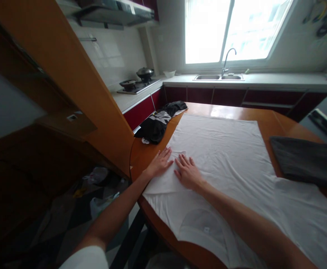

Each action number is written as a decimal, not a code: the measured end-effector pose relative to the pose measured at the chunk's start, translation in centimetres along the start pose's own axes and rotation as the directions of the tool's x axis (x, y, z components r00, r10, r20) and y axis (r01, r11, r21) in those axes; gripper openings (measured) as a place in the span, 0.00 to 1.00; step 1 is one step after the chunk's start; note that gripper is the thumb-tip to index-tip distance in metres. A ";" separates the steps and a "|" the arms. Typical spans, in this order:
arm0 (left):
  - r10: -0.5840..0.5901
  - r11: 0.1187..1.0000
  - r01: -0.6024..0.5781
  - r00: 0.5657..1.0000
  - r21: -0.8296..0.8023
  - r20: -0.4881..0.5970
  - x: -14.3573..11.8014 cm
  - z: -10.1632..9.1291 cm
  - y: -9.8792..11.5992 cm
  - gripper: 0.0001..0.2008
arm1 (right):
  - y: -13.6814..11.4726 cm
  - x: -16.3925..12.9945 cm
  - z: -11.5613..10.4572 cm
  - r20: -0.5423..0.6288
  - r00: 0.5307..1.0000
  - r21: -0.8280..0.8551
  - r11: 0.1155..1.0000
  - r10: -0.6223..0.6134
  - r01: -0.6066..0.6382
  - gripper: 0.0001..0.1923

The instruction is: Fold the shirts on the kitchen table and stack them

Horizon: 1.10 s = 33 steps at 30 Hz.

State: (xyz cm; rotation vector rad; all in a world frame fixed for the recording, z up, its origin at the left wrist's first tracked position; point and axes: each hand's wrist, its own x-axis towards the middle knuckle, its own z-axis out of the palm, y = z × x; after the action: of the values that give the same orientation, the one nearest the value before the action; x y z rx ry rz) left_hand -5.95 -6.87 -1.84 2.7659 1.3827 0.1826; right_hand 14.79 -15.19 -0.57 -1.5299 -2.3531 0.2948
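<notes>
A white T-shirt (222,145) lies spread over the wooden table (141,153), its neckline toward me and its hem at the far side. Shallow wrinkles run across the cloth. My left hand (160,163) rests flat on the shirt's left edge, fingers stretched out. Just to its right, my right hand (188,172) presses flat on the fabric with its fingers spread. Neither hand grips the cloth. My right forearm crosses over the shirt and covers part of its lower middle.
A bunched black-and-white garment (157,125) lies at the table's left edge. Folded dark grey cloth (306,160) is on the right. Beyond are a stove (138,87) with pans and a sink (219,77). Plastic bags (103,203) sit on the floor at left.
</notes>
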 end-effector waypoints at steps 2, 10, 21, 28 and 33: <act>0.007 1.000 -0.007 1.000 0.013 0.001 0.1 0.0 -0.2 0.33 | -0.1 0.0 0.0 0.001 1.000 -0.001 1.000 0.000 0.000 0.31; -0.023 0.999 0.022 0.998 0.033 0.059 0.3 -0.3 0.0 0.34 | -0.2 0.1 0.4 -0.029 0.987 -0.016 0.988 0.156 -0.156 0.40; 0.105 0.994 -0.104 0.994 -0.017 0.017 2.7 -1.3 1.7 0.30 | -0.4 0.1 0.2 -0.034 0.986 -0.009 0.987 0.160 -0.161 0.41; 0.122 0.989 -0.123 0.992 -0.076 -0.019 3.8 0.1 2.6 0.27 | -0.4 0.0 0.0 -0.053 0.987 0.011 0.988 0.154 -0.153 0.41; 0.123 0.991 -0.124 0.992 -0.041 -0.015 3.6 0.1 2.6 0.27 | -0.5 0.0 -0.1 -0.052 0.987 0.021 0.988 0.155 -0.154 0.41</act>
State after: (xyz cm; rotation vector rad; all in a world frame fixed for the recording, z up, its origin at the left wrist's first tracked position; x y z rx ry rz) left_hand -1.75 -5.49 -1.37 2.8214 1.1963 0.2311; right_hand 14.37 -15.36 -0.34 -1.6943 -2.1898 0.3044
